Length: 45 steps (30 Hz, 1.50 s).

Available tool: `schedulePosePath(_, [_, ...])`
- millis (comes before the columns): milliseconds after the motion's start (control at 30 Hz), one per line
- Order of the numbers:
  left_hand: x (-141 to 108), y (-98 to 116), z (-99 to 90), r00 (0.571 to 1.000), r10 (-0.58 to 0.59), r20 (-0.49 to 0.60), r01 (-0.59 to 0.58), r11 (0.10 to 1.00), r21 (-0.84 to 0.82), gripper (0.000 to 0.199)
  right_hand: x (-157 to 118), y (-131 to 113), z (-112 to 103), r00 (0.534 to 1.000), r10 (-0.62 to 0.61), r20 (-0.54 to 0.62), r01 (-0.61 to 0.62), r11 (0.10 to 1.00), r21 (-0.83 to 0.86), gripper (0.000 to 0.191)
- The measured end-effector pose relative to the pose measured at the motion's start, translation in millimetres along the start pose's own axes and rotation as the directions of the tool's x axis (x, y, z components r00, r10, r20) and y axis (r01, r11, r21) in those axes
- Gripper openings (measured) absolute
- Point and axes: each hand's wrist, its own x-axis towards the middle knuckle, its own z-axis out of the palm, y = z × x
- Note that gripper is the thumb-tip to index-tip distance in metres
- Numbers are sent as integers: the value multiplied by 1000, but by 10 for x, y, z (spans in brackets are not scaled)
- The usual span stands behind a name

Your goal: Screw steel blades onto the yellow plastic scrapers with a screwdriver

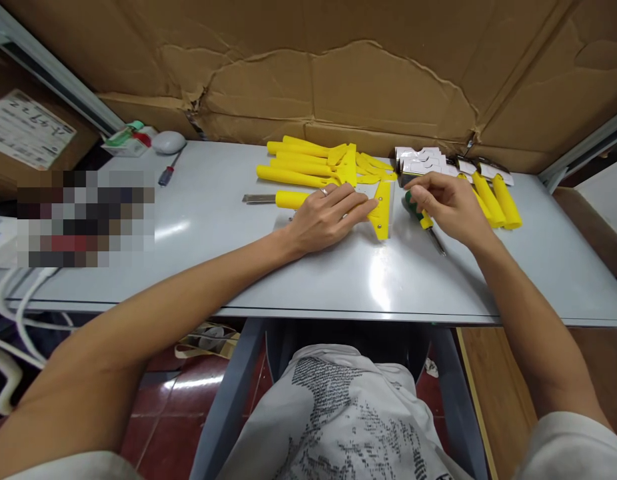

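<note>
My left hand (331,217) lies over a yellow scraper-like tool (383,213) on the grey table, its fingers around the handle and along the head. A metal blade (259,199) sticks out at the handle's left end. My right hand (446,200) has its thumb and index finger pinched at the top of a green and yellow screwdriver (425,219), whose metal shaft points down toward the table's front edge. Behind my left hand lie several yellow handles (298,175) and flat yellow parts (371,163).
White-wrapped parts (421,162) lie at the back, beside several yellow-handled scrapers (506,202) on the right. At the back left are a small screwdriver (167,175), a pale rounded object (168,142) and a small box (130,140). Cardboard (338,87) stands behind the table (213,207).
</note>
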Motion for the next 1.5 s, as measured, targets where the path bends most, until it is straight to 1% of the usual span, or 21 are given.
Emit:
schedulePosePath(33, [4, -3, 2, 1000, 10, -25, -10, 1000, 0, 34, -5, -70, 23, 999, 6, 53, -14, 988, 151, 44])
schedulePosePath(67, [10, -4, 3, 999, 22, -48, -22, 1000, 1, 37, -9, -130, 50, 995, 13, 99, -39, 963, 268, 49])
schedulePosePath(100, [17, -4, 5, 997, 37, -70, -37, 999, 3, 39, -14, -176, 80, 992, 24, 121, -65, 936, 345, 52])
schedulePosePath(167, [29, 2, 7, 991, 67, -112, -67, 998, 4, 42, -20, -222, 137, 991, 66, 114, -109, 900, 423, 50])
schedulePosePath(267, [44, 18, 3, 984, 89, -152, -91, 996, -10, 45, -22, -209, 193, 986, 113, 120, -157, 866, 475, 47])
schedulePosePath(400, [56, 33, -14, 981, 101, -167, -110, 993, -42, 38, -25, -184, 200, 987, 66, 145, -128, 868, 480, 42])
schedulePosePath(467, [52, 28, -23, 978, 103, -180, -118, 990, -75, 36, -33, -197, 192, 987, 78, 140, -138, 861, 490, 43])
schedulePosePath(600, [17, -9, -21, 988, 65, -141, -86, 985, -148, 44, -43, -221, 186, 979, 137, 148, -197, 817, 542, 48])
schedulePosePath(667, [4, -33, -16, 990, 62, -126, -82, 984, -158, 45, -39, -210, 190, 977, 132, 170, -206, 803, 559, 48])
schedulePosePath(767, [3, -61, -21, 984, 108, -139, -124, 985, -116, 36, -29, -176, 199, 977, 115, 178, -193, 832, 521, 47])
schedulePosePath(867, [-7, -66, -50, 981, 162, -104, -171, 982, -78, 28, -38, -162, 207, 977, 106, 186, -182, 869, 461, 45])
schedulePosePath(967, [-39, -62, -96, 977, 203, -72, -210, 971, -118, 33, -72, -196, 228, 977, 92, 190, -170, 878, 447, 48])
schedulePosePath(1067, [-58, -90, -145, 969, 241, -51, -245, 963, -110, 36, -99, -257, 269, 988, 87, 131, -139, 874, 465, 49])
schedulePosePath(1133, [-51, -139, -165, 971, 236, 25, -233, 969, -86, 36, -96, -293, 298, 991, 102, 83, -129, 876, 465, 48])
schedulePosePath(1233, [-29, -225, -164, 978, 157, 135, -138, 980, -145, 41, -67, -323, 324, 991, 133, 32, -132, 879, 458, 49])
schedulePosePath(1267, [-26, -244, -158, 980, 134, 149, -107, 979, -174, 42, -59, -327, 328, 991, 136, 19, -130, 880, 458, 50])
schedulePosePath(1333, [-28, -252, -148, 981, 119, 155, -85, 975, -206, 44, -56, -332, 332, 991, 130, 13, -122, 884, 452, 51])
schedulePosePath(1500, [-31, -136, -182, 976, 151, 158, -118, 972, -201, 44, -134, -376, 346, 992, 123, 10, -117, 903, 414, 51])
